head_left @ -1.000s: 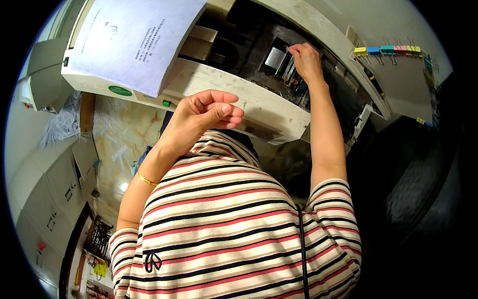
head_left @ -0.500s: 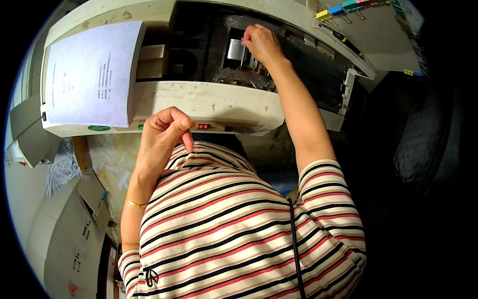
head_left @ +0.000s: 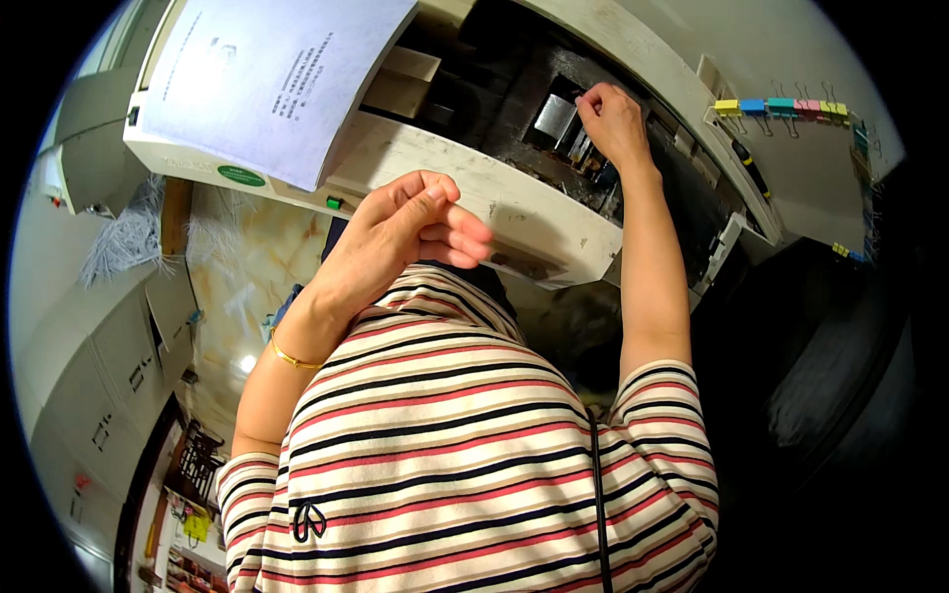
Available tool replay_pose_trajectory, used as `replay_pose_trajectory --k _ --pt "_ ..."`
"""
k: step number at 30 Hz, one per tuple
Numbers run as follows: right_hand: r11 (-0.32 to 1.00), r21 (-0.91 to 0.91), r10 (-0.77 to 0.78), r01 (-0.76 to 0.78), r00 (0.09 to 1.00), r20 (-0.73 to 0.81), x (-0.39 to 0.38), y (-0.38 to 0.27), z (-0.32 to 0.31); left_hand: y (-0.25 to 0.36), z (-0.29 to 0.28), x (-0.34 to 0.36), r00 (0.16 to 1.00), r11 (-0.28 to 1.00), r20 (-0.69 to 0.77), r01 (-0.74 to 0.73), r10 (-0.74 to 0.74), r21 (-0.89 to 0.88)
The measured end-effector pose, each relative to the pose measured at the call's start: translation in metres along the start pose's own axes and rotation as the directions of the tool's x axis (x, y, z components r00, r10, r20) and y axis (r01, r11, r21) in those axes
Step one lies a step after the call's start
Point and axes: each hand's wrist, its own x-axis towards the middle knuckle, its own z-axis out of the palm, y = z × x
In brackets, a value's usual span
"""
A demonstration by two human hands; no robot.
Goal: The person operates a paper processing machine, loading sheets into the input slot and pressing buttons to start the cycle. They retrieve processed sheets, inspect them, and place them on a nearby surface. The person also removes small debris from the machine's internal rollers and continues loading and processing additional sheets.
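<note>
My right hand (head_left: 617, 124) reaches into the dark bed of a cream-coloured machine (head_left: 465, 178), likely a glue binder. Its fingertips are pinched together at the upper right edge of a shiny metal roller (head_left: 556, 117); whatever they grip is too small to make out. Dark, crusty residue surrounds the roller. My left hand (head_left: 410, 219) hovers in front of the machine's front edge. Its thumb presses on the index finger and the other fingers are loosely curled, with nothing visible in them. A thick stack of printed paper (head_left: 277, 79) lies on the machine's left end.
Coloured binder clips (head_left: 781, 107) line a panel edge at the far right, beside a black and yellow tool (head_left: 749, 163). Shredded paper (head_left: 129, 232) is heaped at the left, near white cabinets (head_left: 119, 366). A green switch (head_left: 334, 203) sits on the machine's front.
The view has turned, so the machine appears tilted. My left hand has risen slightly and its lower fingers have spread. My right hand stays at the roller, fingertips pinched.
</note>
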Motion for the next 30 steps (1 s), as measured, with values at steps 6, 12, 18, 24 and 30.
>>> replay_pose_trajectory --k 6,12,18,24,30 --pt "0.999 -0.01 -0.045 0.045 0.999 -0.002 0.009 0.006 0.012 -0.007 -0.007 -0.008 0.999 0.995 -0.006 -0.035 0.035 -0.092" --pt "0.997 0.072 0.036 -0.035 0.999 -0.019 0.008 0.004 0.009 -0.002 -0.02 -0.014 1.0 0.998 -0.018 -0.006 0.005 -0.065" --pt "0.978 0.076 0.201 -0.197 0.978 -0.056 0.0 -0.014 -0.003 0.019 -0.03 -0.007 0.997 0.995 0.026 0.078 -0.077 -0.055" --pt "0.982 -0.024 0.187 -0.19 0.977 -0.099 -0.001 -0.013 0.002 0.032 -0.051 0.009 0.992 0.987 0.095 0.091 -0.078 -0.135" --pt "0.961 0.056 0.274 -0.27 0.958 -0.086 -0.004 -0.011 0.01 0.044 -0.061 0.011 0.982 0.986 0.136 0.142 -0.129 -0.086"
